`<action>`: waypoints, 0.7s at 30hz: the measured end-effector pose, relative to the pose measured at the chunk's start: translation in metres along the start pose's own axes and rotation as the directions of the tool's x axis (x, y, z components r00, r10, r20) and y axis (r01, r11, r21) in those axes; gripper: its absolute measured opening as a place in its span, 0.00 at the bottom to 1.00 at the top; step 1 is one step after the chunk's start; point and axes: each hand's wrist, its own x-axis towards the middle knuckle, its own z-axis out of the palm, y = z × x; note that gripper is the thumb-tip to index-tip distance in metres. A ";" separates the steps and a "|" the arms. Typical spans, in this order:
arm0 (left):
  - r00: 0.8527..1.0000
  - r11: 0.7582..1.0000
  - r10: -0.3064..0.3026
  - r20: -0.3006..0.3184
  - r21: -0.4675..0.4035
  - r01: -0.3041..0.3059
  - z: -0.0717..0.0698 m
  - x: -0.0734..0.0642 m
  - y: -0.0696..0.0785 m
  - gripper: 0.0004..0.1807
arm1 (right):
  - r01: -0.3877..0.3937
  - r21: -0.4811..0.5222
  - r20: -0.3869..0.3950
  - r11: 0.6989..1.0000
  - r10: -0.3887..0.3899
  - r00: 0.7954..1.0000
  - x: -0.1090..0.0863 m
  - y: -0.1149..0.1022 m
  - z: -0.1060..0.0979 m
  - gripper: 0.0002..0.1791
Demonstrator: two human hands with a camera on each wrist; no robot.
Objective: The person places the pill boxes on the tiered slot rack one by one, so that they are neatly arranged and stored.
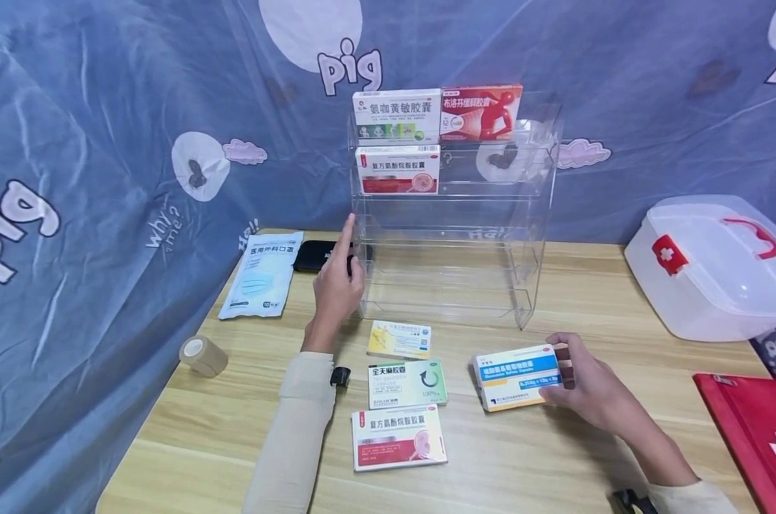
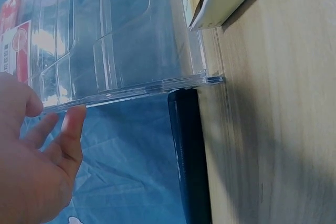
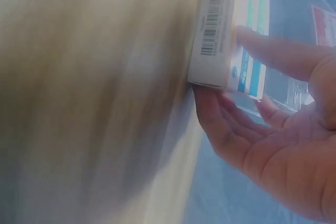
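My right hand (image 1: 590,389) grips the right end of a blue-and-white medicine box (image 1: 519,378), thumb on its front; in the right wrist view the box's barcode side shows. My left hand (image 1: 338,282) reaches to the left side panel of a clear acrylic rack (image 1: 452,268), fingers largely straight and touching its edge. On the rack's top tier stand a green-and-white box (image 1: 396,118) and a red box (image 1: 480,114); below is a red-and-white box (image 1: 398,171). Before the rack lie a yellow box (image 1: 399,339), a green box (image 1: 407,383) and another red-and-white box (image 1: 399,437).
A mask packet (image 1: 261,275) and a black case (image 1: 313,255) lie at the back left, a tan bandage roll (image 1: 204,356) nearer. At right are a white first-aid case (image 1: 709,271) and a red pouch (image 1: 747,421). A blue printed cloth (image 1: 105,107) hangs behind.
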 end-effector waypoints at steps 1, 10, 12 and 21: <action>1.000 1.000 0.000 -0.002 0.001 0.000 0.000 0.000 0.000 0.44 | -0.002 0.005 -0.008 1.000 0.003 1.000 0.000 -0.001 0.000 0.44; 1.000 1.000 -0.003 -0.004 0.004 0.003 -0.001 -0.001 -0.001 0.44 | 0.173 0.036 -0.134 0.984 -0.167 0.977 0.007 -0.015 -0.021 0.35; 1.000 1.000 -0.004 -0.009 0.006 0.004 -0.001 -0.002 -0.002 0.44 | 0.205 0.009 -0.161 0.979 -0.201 0.966 0.014 -0.024 -0.033 0.37; 1.000 1.000 -0.006 0.002 0.014 0.006 0.000 0.000 -0.002 0.44 | 0.251 -0.074 -0.356 0.965 -0.261 0.897 0.064 -0.088 -0.102 0.36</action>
